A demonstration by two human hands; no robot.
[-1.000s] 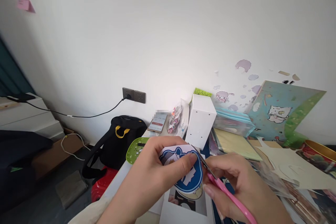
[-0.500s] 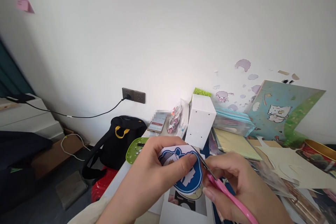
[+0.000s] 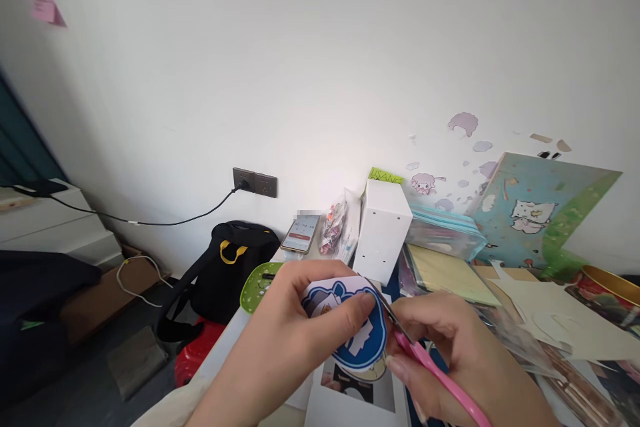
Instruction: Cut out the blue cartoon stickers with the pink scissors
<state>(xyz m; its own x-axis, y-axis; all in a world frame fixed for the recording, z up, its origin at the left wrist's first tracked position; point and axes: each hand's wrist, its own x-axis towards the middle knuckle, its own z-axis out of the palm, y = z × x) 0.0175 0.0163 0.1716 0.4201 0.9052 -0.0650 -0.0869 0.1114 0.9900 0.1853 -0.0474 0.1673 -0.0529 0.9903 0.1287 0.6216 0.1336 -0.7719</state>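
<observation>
My left hand [image 3: 305,333] pinches a blue and white paper cutout [image 3: 364,341] between thumb and fingers, with the thumb lying across its front. Pink-handled scissors [image 3: 440,379] are gripped in my right hand [image 3: 465,353]; their dark blades lie along the cutout's upper right edge. Part of a cream-coloured piece [image 3: 373,371] shows beneath the cutout. Below the hands is a white sheet with a dark printed picture [image 3: 350,388].
Behind the hands stand a white box [image 3: 383,227], a phone [image 3: 301,233] and a clear pouch [image 3: 445,232]. Papers [image 3: 565,320] and a round tin [image 3: 607,290] lie right. A black backpack [image 3: 225,280] is left, beside a green item [image 3: 255,287].
</observation>
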